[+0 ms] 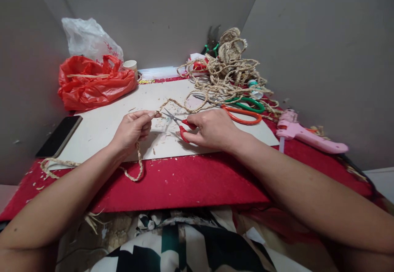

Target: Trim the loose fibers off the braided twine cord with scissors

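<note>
red table cover point(172, 190): bears a white board point(101, 138) strewn with pale scraps point(154, 151). braided cord point(228, 54): heaped at the board's far right, a strand trailing to the middle, another length looping over the near edge. judged light, pliable, rough rather than slippery, liable to fray; best pinched near the tip. left hand point(134, 127): thumb and forefinger pinching a cord end point(158, 114), other fingers curled. right hand point(212, 128): partly closed, grasping small scissors point(175, 118) by the red handles point(184, 134). scissors: judged light, rigid; take hold at the handles. blades point(170, 114): parted, aimed toward the pinched end; contact not discernible.
</note>
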`<state>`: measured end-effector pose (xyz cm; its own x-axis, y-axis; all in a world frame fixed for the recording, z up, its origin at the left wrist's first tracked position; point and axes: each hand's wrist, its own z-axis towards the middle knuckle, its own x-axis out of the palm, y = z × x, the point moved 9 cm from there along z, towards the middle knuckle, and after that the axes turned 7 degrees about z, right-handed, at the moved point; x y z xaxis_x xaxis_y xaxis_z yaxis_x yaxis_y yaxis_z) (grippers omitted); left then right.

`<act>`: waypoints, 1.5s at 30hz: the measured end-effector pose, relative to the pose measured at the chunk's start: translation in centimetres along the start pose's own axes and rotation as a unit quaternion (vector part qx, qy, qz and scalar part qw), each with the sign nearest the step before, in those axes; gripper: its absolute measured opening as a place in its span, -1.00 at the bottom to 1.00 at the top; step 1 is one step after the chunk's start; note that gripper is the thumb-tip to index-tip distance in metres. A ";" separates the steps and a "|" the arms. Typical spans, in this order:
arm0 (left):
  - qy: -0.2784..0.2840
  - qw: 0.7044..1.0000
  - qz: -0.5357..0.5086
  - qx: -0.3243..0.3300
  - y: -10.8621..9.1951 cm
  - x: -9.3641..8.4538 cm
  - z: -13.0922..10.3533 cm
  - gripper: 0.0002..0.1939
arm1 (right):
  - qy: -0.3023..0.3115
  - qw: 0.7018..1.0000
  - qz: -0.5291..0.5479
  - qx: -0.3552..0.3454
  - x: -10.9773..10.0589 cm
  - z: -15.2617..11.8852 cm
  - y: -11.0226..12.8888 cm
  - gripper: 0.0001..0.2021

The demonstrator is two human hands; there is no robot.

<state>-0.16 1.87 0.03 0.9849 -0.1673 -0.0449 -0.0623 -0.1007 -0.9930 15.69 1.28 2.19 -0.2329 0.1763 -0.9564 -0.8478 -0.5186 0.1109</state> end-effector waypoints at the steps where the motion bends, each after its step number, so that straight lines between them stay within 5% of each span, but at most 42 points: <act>1: 0.002 1.000 0.005 0.000 0.0 0.0 0.0 -0.84 | -0.001 1.000 -0.001 -0.002 0.0 0.0 0.0 -0.63; 18: 0.038 0.994 0.105 0.010 -0.3 0.9 -0.3 -0.86 | -0.007 0.997 0.007 -0.076 0.1 0.1 1.1 -0.61; 34: 0.059 0.995 0.084 0.015 -0.4 1.0 -0.3 -0.85 | 0.008 0.991 0.068 -0.116 0.0 -0.2 1.1 -0.61; 45: 0.040 0.994 0.104 0.014 -0.3 0.9 -0.4 -0.84 | 0.028 0.987 0.136 -0.077 0.0 -0.2 1.0 -0.64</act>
<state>0.72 1.37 0.34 0.9348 -0.2599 -0.2419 -0.2579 -0.0288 -0.9657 14.94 0.59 2.25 -0.4111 -0.0305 -0.9111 -0.6747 -0.6619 0.3266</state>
